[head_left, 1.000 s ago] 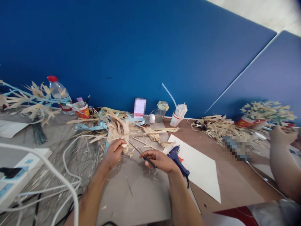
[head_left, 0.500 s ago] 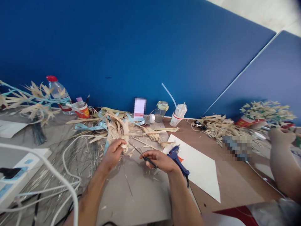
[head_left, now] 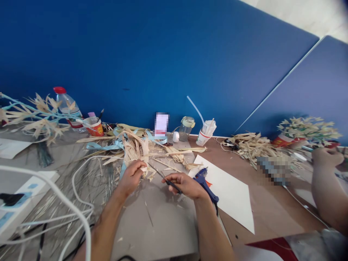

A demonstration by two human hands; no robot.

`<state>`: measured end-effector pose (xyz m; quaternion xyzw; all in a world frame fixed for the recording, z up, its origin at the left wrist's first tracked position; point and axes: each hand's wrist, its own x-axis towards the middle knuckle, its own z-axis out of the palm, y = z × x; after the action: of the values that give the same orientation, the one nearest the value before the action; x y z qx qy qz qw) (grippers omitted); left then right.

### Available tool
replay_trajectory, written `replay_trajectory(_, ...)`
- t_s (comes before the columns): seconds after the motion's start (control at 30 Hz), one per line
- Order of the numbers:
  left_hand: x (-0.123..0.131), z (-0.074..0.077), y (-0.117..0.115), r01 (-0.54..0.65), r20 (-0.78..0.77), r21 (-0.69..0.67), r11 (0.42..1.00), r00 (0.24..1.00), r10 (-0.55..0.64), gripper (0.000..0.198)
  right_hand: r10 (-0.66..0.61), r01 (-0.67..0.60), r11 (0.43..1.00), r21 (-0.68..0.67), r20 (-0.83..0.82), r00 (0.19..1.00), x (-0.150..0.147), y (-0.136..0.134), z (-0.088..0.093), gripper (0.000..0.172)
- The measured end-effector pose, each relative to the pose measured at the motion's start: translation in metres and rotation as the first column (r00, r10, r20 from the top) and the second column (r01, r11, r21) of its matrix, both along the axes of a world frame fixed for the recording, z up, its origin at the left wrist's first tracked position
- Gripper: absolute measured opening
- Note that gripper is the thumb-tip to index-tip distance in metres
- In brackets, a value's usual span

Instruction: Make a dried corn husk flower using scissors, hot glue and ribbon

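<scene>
My left hand (head_left: 132, 176) pinches a small pale strip piece (head_left: 143, 168) at the edge of a heap of dried straw strips and light-blue ribbon (head_left: 137, 146). My right hand (head_left: 185, 185) is closed on a pair of dark scissors (head_left: 164, 178), whose blades point up-left toward the strip. A blue glue gun (head_left: 206, 185) lies just right of my right hand, partly on a white sheet of paper (head_left: 231, 195).
A water bottle (head_left: 66, 106), a red cup (head_left: 95, 127), a glass jar (head_left: 187, 128) and a cup with a straw (head_left: 206, 132) stand along the blue partition. White cables and a power strip (head_left: 21, 203) lie at left. Another person's arm (head_left: 326, 188) works at right beside more straw (head_left: 252, 146).
</scene>
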<state>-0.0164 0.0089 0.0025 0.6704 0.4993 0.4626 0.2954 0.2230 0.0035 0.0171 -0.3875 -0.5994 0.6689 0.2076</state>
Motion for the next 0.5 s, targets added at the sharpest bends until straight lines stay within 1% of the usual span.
replay_trajectory(0.13,-0.0001,0.0006,-0.0001,-0.013,-0.017,0.024,1.000,1.000,0.013,0.014,-0.134,0.135,0.991,0.007,-0.050,0.990,-0.0010,0.0006,0.0010,0.047)
replay_trajectory(0.2,-0.0007,-0.0002,0.0003,-0.020,-0.023,0.035,0.999,1.000,0.021,0.014,-0.159,0.161,0.987,0.021,-0.080,0.984,-0.0005,0.0008,0.0016,0.048)
replay_trajectory(0.4,-0.0009,-0.0025,0.0012,-0.023,-0.033,0.022,0.999,0.999,0.024,0.014,-0.032,0.033,0.999,0.033,-0.035,0.999,0.0007,-0.0002,0.0024,0.044)
replay_trajectory(0.5,-0.0004,-0.0027,0.0012,-0.033,-0.023,0.030,0.999,0.999,0.033,0.014,-0.003,0.003,1.000,0.019,-0.024,1.000,0.0000,-0.0010,0.0040,0.046)
